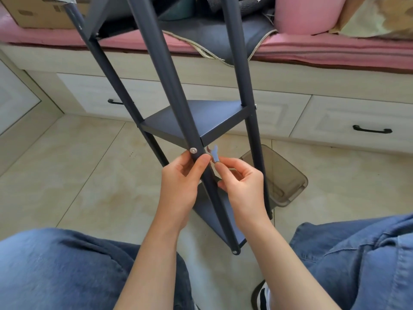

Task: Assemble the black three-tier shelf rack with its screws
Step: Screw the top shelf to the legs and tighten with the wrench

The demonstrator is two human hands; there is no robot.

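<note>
Left hand (182, 182) clamped on rack pole (178, 113), right hand (242, 184) pinching small wrench (215, 154) beside screw (193, 150); likely slippage, dropped wrench, loose middle shelf (199, 121).

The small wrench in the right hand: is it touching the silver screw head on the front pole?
Apart. The head view shows the small wrench, pinched by the right hand, on the right of the front pole, while the screw head lies on its left face, bare pole between them.

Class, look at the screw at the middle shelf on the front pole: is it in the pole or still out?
In. The screw has its silver head flat against the pole, just above the left hand.
</note>
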